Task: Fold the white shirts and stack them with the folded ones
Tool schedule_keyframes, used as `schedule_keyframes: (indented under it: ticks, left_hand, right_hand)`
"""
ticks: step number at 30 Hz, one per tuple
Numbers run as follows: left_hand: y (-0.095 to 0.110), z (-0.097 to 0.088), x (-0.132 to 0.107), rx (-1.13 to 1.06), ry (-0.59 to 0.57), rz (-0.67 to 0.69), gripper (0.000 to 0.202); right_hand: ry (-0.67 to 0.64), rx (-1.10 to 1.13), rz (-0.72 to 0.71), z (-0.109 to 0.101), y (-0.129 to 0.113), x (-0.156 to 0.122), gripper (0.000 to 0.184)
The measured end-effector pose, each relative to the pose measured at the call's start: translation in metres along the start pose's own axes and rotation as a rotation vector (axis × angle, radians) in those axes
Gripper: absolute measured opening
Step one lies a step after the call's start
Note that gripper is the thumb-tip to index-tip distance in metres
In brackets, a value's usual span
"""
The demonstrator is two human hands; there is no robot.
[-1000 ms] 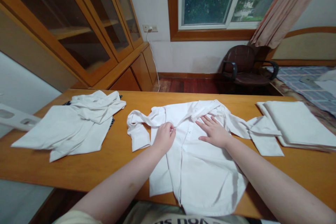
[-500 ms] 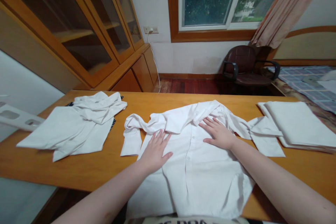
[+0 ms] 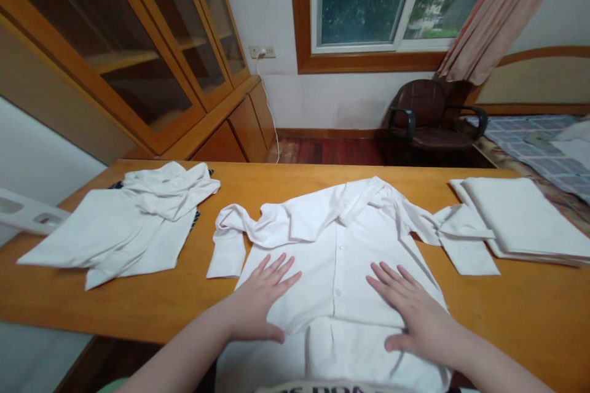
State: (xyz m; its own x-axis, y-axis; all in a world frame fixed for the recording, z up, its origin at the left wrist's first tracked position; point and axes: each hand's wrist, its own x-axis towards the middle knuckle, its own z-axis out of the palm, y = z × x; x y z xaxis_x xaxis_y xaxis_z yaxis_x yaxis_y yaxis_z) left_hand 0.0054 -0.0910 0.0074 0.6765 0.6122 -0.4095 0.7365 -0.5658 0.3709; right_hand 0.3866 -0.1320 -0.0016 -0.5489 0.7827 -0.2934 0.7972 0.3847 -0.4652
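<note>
A white button-up shirt point(image 3: 318, 282) lies front up across the table, its collar toward the far side and its hem at my body. Its sleeves stretch out bunched and creased to either side. My left hand point(image 3: 260, 298) rests with fingers spread on the left half of the shirt front. On the right half lies my right hand point(image 3: 410, 313), fingers also spread and palm down. The button line runs between the two hands. A crosswise fold shows in the cloth near the thumbs.
Crumpled white clothing point(image 3: 133, 227) with a dark striped edge lies at the left of the wooden table point(image 3: 184, 313). Folded white cloths point(image 3: 525, 215) are stacked at the right, touching the shirt's cuff. Beyond stand a glass-door cabinet point(image 3: 221, 113), an armchair point(image 3: 419, 110) and a bed point(image 3: 520, 141).
Both hands have slid down the shirt front toward my body, the right one also a little outward. The upper front looks smoother, and a crosswise fold has formed lower down.
</note>
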Motion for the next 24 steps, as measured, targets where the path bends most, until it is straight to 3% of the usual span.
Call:
schedule_keyframes:
  ticks: [3, 5, 8, 9, 10, 13, 16, 20, 24]
  left_hand:
    - [0.014, -0.003, 0.002, -0.001, -0.046, -0.045, 0.113]
    - [0.024, -0.005, 0.005, 0.006, -0.042, -0.065, 0.109]
    - [0.034, -0.006, 0.007, 0.019, 0.035, -0.05, 0.065]
    - [0.036, -0.007, 0.007, 0.018, 0.067, -0.029, 0.047]
    - [0.038, -0.007, 0.006, 0.014, 0.095, -0.008, 0.035]
    - [0.046, -0.013, 0.0, 0.011, 0.092, -0.015, 0.029]
    - [0.055, -0.025, -0.008, 0.002, -0.052, -0.066, 0.026]
    - [0.065, -0.043, -0.013, -0.087, -0.201, -0.002, 0.029]
    - [0.071, -0.06, -0.004, -0.143, -0.076, 0.032, 0.027]
  right_hand:
    - [0.005, -0.019, 0.011, 0.006, -0.001, -0.001, 0.104]
    - [0.026, -0.024, 0.005, 0.002, -0.007, 0.002, 0.094]
    - [0.087, -0.026, -0.028, -0.005, -0.018, 0.003, 0.041]
    - [0.108, -0.023, -0.043, -0.007, -0.022, 0.003, 0.035]
    - [0.124, -0.016, -0.049, -0.008, -0.025, 0.003, 0.037]
    - [0.084, 0.034, -0.003, -0.011, -0.03, 0.0, 0.039]
    - [-0.092, 0.153, 0.061, -0.023, -0.036, -0.004, 0.027]
    - [-0.318, 0.33, 0.072, -0.054, -0.04, -0.006, 0.025]
    - [-0.151, 0.215, 0.228, -0.088, -0.025, 0.011, 0.034]
